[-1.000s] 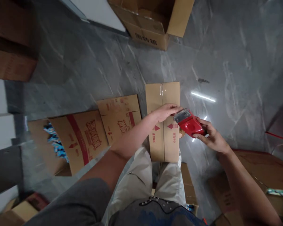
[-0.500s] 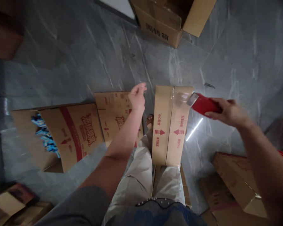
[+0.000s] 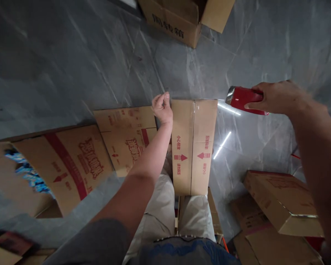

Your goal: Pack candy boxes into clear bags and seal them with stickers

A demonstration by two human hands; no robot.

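A closed brown carton with red arrows stands upright in front of my legs, its two top flaps meeting along a middle seam. By its far left corner my left hand is closed, thumb pressed to curled fingers; what is in the pinch is too small to make out. My right hand grips a red tape dispenser in the air, right of the carton's far edge. A thin glossy line, perhaps clear tape seen edge-on, runs from the dispenser's metallic front toward that edge.
Left of me lies an open carton with blue packets inside, beside another printed carton. Ahead stands an open box with black lettering. More cartons are stacked at the lower right, on grey marble-patterned floor.
My right hand has drawn the tape dispenser away from the carton, to the right and farther off. My left hand has come closer to the carton's far left corner. The view has shifted slightly.
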